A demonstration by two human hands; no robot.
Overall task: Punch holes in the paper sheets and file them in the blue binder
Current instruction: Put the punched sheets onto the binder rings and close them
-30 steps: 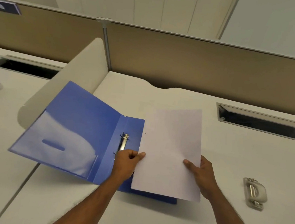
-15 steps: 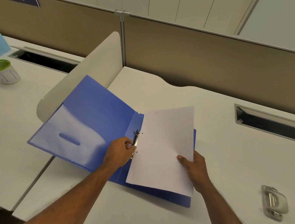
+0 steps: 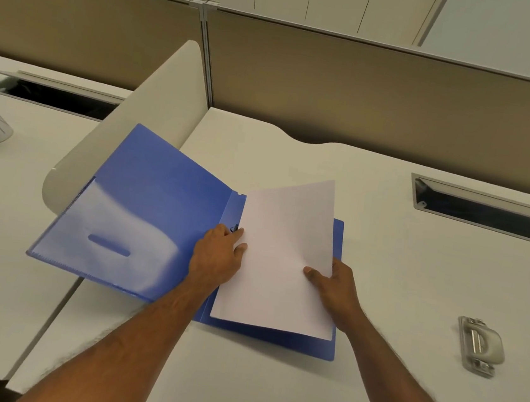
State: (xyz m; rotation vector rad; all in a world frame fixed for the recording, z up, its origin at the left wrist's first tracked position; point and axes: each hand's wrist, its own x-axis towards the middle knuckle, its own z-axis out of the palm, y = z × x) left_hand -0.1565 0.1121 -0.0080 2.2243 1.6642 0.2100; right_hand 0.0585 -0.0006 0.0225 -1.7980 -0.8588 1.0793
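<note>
Paper (image 3: 284,252) over open binder (image 3: 157,208); light, limp, likely to buckle.
Left hand (image 3: 217,258) fingers press its spine edge; right hand (image 3: 335,285) pinches the outer edge; best held by both edges.

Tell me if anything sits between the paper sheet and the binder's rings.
Nothing foreign shows. The paper sheet lies over the right half of the open blue binder. The left hand presses its left edge at the spine, covering the rings, so whether the holes are seated cannot be told. The right hand holds the right edge.
</note>
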